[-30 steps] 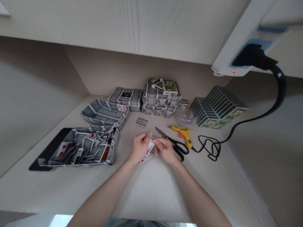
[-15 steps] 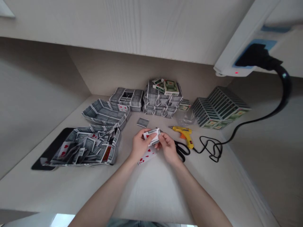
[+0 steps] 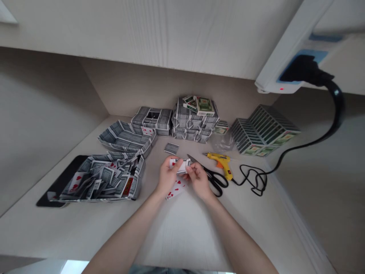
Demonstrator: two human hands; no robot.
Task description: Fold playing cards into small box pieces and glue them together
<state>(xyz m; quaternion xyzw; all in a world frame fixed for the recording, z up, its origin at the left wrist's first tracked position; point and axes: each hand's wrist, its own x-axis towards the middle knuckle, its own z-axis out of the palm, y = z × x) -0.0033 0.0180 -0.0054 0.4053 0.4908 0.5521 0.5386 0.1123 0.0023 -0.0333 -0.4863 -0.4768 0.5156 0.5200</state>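
Between my two hands is a small folded playing card (image 3: 180,166), white with a bit of red and a patterned strip. My left hand (image 3: 168,174) pinches its left side, thumb on top. At its right end, my right hand (image 3: 197,179) grips with thumb and fingertips. Beneath them a heart playing card (image 3: 178,187) lies face up on the table, partly hidden by my hands. Black-handled scissors (image 3: 216,179) lie just right of my right hand, blades pointing up and left. One card (image 3: 171,148) rests back-side up beyond my left hand.
A card-built box (image 3: 139,179) full of loose cards sits left on a dark flat object (image 3: 54,190). An open card tray (image 3: 125,135) and stacked card cases (image 3: 194,121) stand behind. Right are a yellow glue gun (image 3: 222,161), its cord (image 3: 258,179) and card-pack stacks (image 3: 265,131).
The folded card has turned and tilted in my hands, so its face looks narrower. My right hand has shifted slightly left and down, leaving more of the scissors visible.
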